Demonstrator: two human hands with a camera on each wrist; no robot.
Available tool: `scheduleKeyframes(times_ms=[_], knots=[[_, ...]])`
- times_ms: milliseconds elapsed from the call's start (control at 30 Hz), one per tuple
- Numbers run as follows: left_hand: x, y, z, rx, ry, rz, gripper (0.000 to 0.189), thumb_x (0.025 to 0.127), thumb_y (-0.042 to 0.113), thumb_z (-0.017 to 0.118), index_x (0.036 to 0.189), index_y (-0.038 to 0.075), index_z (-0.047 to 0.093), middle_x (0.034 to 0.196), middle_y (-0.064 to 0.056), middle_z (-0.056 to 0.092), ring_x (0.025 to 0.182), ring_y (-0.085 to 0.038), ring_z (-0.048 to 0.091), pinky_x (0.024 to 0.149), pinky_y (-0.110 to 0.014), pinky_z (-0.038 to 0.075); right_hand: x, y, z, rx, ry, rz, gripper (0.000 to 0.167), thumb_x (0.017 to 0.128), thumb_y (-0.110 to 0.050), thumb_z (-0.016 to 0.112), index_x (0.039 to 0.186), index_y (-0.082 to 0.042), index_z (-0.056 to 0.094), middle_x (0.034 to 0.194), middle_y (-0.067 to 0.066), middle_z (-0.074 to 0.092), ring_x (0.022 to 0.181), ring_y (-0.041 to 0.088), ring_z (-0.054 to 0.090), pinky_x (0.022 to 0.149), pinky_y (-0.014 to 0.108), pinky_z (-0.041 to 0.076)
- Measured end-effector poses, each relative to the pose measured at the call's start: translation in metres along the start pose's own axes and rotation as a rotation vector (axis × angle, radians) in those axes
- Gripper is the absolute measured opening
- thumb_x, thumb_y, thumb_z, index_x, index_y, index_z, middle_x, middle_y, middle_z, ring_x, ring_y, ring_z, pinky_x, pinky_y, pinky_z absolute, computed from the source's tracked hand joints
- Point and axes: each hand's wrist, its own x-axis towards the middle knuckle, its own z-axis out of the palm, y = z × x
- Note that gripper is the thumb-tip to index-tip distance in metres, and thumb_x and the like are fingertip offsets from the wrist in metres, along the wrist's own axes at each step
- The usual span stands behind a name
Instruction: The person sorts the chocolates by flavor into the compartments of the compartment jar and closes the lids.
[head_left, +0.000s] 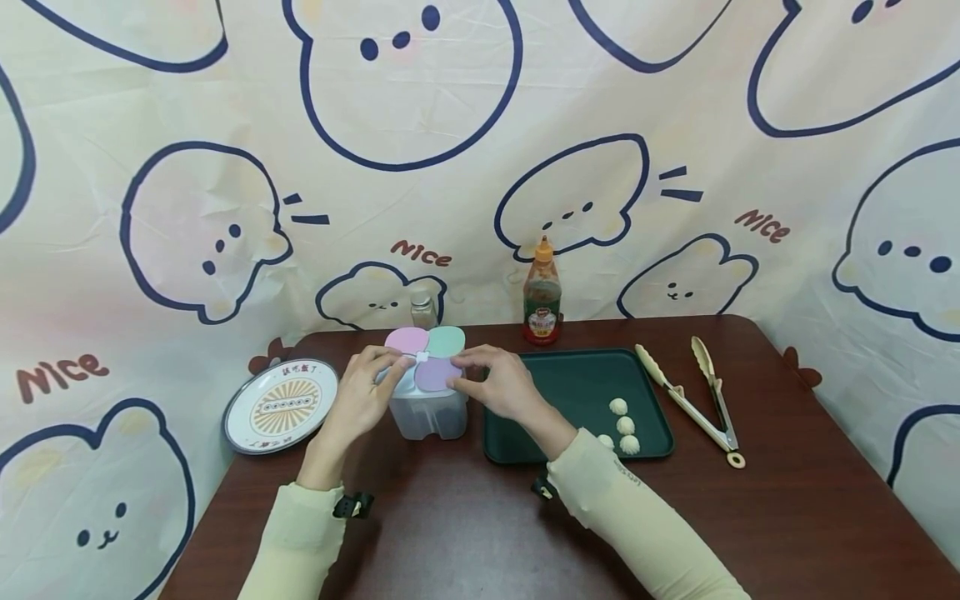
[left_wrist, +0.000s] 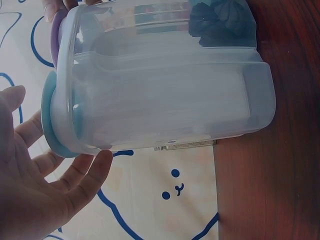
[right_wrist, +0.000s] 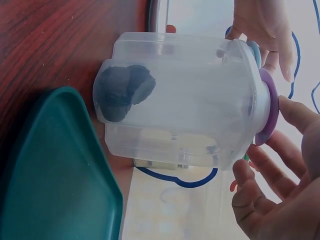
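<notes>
A clear plastic storage box point(head_left: 430, 417) stands on the table between both hands. Its white lid carries four petal flaps: pink point(head_left: 406, 339), green point(head_left: 447, 341), blue and purple point(head_left: 438, 374). From the left side, my left hand point(head_left: 362, 398) holds the lid, its fingers bent round the rim beneath the blue flap point(left_wrist: 48, 112). My right hand point(head_left: 504, 385) grips the other side; in the right wrist view its thumb presses the purple flap point(right_wrist: 270, 107) and its fingers lie along the rim. Dark pleated lumps point(right_wrist: 120, 90) sit low in one compartment.
Right of the box lies a green tray point(head_left: 577, 375) with several small white pleated buns point(head_left: 626, 425). Tongs point(head_left: 693, 408) lie spread beyond it. A sauce bottle point(head_left: 542, 300) and a glass jar point(head_left: 423, 310) stand behind. A round plate point(head_left: 281, 407) leans at the left.
</notes>
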Motion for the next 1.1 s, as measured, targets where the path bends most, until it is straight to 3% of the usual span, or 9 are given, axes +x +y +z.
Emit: scheduleKeyframes(times_ms=[133,633,1000,1100], knots=[[0.0000,-0.0002,0.0001,0.005,0.009,0.011,0.048,0.104,0.043,0.046,0.115,0.005,0.073,0.126,-0.014,0.061,0.120,-0.033,0.048,0.101,-0.051,0.037,-0.0001,-0.0014,0.0000,-0.012,-0.001,0.027,0.037,0.087,-0.040,0.076,0.120,-0.023,0.074,0.129,-0.003,0.069,0.123,0.024,0.059,0.093,0.047,0.051],[-0.0005,0.0009,0.0001,-0.004,-0.002,-0.015,0.049,0.104,0.046,0.046,0.116,0.007,0.073,0.128,-0.012,0.060,0.121,-0.032,0.047,0.102,-0.053,0.036,-0.0019,-0.0014,0.0016,-0.044,0.009,0.058,0.037,0.086,-0.043,0.076,0.120,-0.027,0.074,0.130,-0.008,0.067,0.124,0.023,0.056,0.089,0.047,0.048],[-0.0011,0.0005,-0.0004,-0.019,-0.020,-0.015,0.041,0.099,0.046,0.056,0.113,0.012,0.074,0.130,-0.010,0.059,0.123,-0.031,0.045,0.102,-0.054,0.036,0.0003,0.0023,-0.0037,-0.007,-0.022,-0.014,0.040,0.087,-0.041,0.076,0.123,-0.023,0.072,0.128,0.002,0.069,0.120,0.024,0.062,0.096,0.050,0.051],[-0.0015,-0.0009,-0.0005,-0.005,-0.040,-0.014,0.038,0.095,0.044,0.064,0.118,0.015,0.073,0.132,-0.009,0.057,0.124,-0.031,0.043,0.102,-0.055,0.036,0.0001,0.0048,-0.0070,0.025,-0.027,-0.019,0.041,0.087,-0.039,0.076,0.123,-0.021,0.072,0.125,0.002,0.070,0.112,0.024,0.063,0.087,0.044,0.055]])
